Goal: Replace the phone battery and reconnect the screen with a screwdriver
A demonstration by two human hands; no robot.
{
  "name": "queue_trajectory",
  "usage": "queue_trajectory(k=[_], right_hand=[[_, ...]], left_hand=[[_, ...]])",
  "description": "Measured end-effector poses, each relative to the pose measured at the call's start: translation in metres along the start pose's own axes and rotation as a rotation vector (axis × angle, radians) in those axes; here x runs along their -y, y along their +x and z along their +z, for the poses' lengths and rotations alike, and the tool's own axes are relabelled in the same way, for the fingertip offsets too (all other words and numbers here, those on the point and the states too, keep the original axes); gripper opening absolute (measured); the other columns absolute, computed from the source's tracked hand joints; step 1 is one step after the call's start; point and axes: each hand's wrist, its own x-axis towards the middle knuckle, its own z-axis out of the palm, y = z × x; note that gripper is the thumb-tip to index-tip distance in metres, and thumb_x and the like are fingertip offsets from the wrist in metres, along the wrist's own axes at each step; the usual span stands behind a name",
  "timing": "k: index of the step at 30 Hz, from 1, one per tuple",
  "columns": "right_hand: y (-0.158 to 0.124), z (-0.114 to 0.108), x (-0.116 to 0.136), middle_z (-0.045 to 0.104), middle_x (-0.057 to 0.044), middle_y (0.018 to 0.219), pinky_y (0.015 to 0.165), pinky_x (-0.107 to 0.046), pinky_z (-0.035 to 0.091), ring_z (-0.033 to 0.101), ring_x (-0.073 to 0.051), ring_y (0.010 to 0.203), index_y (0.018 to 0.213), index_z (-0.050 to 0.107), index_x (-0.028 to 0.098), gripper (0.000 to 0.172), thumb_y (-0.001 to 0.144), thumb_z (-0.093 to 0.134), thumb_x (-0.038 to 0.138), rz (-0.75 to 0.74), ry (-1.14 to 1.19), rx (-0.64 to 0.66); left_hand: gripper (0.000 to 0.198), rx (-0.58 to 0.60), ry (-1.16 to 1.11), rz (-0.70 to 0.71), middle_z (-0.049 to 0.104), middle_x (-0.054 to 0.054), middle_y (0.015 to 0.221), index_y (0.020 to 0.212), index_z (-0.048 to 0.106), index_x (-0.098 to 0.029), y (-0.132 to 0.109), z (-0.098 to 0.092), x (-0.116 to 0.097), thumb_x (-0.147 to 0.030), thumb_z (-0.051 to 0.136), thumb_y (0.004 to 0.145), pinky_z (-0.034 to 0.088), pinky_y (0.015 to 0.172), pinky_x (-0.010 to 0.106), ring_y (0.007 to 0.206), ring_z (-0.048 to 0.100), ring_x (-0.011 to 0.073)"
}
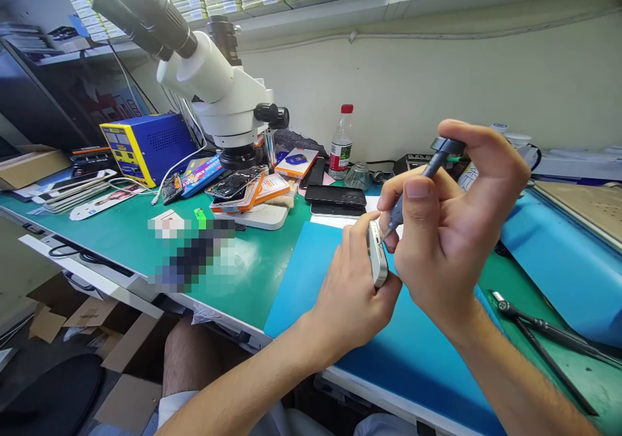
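Note:
My left hand (352, 293) is wrapped round a smartphone (378, 258), held on edge so that its silver bottom end with the charging port faces me. In my right hand (451, 229) is a small dark grey precision screwdriver (397, 212), gripped between thumb and fingers with the index fingertip on its cap. The driver's tip meets the phone's bottom edge beside the port. Exactly which screw or hole it touches is too small to tell. Both hands are above a blue work mat (304, 267).
A stereo microscope (218, 92) stands at the back left, near a blue-and-yellow power unit (146, 148). Phone parts and boxes surround its base. Black phones (335, 196) and a red-capped bottle (341, 141) are behind the mat. Tweezers and black tools (539, 326) lie at the right.

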Motion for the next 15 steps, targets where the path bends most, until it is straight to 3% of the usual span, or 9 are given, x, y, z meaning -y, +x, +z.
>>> queue_trajectory(k=[4, 11, 15], right_hand=[[0.0, -0.0002, -0.0007, 0.047, 0.004, 0.156, 0.062, -0.035, 0.064, 0.077, -0.021, 0.093, 0.138, 0.057, 0.053, 0.036, 0.105, 0.059, 0.04, -0.02, -0.034, 0.005], [0.0008, -0.0031, 0.0022, 0.042, 0.004, 0.163, 0.062, -0.036, 0.064, 0.077, -0.026, 0.111, 0.147, 0.044, 0.054, 0.04, 0.11, 0.048, 0.042, 0.017, -0.198, 0.065], [0.0035, -0.0036, -0.0004, 0.046, 0.002, 0.159, 0.065, -0.036, 0.065, 0.078, -0.022, 0.104, 0.146, 0.05, 0.05, 0.039, 0.109, 0.053, 0.04, -0.056, -0.139, 0.089]], left_hand=[[0.069, -0.005, -0.009, -0.003, 0.046, 0.011, 0.162, 0.158, 0.034, -0.026, 0.0005, -0.0003, 0.0003, -0.01, 0.055, 0.095, 0.045, 0.121, 0.048, 0.146, 0.048, 0.032], [0.068, 0.017, 0.024, -0.039, 0.046, 0.011, 0.161, 0.159, 0.029, -0.028, 0.0002, -0.0006, 0.0012, -0.014, 0.054, 0.098, 0.048, 0.119, 0.05, 0.144, 0.05, 0.0311], [0.064, 0.015, 0.022, -0.03, 0.047, 0.009, 0.161, 0.156, 0.032, -0.029, 0.0017, -0.0017, 0.0002, -0.015, 0.054, 0.098, 0.048, 0.118, 0.049, 0.142, 0.051, 0.0304]])
